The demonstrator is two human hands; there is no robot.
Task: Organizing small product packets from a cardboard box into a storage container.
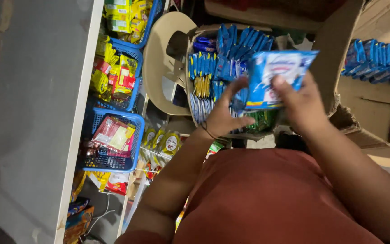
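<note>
My right hand (301, 105) grips a blue and white snack packet (276, 77), lifted above an open cardboard box (190, 54) packed with several blue packets (231, 49). My left hand (224, 115) is under the packet's left side, fingers curled on a bundle of blue packets. The box also holds yellow and green sachets (201, 86). My rust-red shirt fills the lower part of the view.
Blue plastic baskets (113, 162) with red and yellow snack packs hang on a rack at the left, beside a grey wall. A beige plastic chair (161, 63) stands behind the box. Another carton (375, 95) with blue packets is at the right.
</note>
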